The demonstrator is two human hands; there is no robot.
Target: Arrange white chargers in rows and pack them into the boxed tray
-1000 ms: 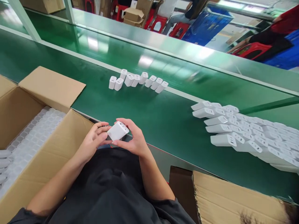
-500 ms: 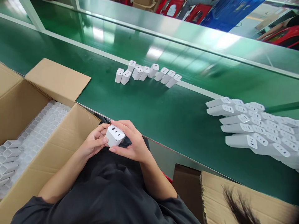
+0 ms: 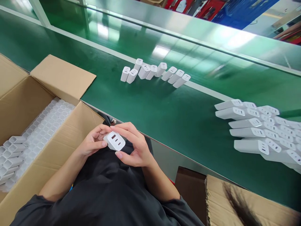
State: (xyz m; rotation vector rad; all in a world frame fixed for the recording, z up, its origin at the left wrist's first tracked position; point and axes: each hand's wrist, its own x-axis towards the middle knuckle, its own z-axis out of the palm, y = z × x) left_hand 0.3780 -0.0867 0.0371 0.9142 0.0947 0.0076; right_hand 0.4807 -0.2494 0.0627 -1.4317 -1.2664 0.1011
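The green table (image 3: 169, 116) bears a loose row of white chargers (image 3: 151, 72) at far centre, and a larger, tighter charger cluster (image 3: 270, 126) at right.

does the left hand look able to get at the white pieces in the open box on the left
Likely yes: the cardboard box is open on top, with only its side wall between the left hand and the white pieces. The white charger in its fingers may hinder it, though.
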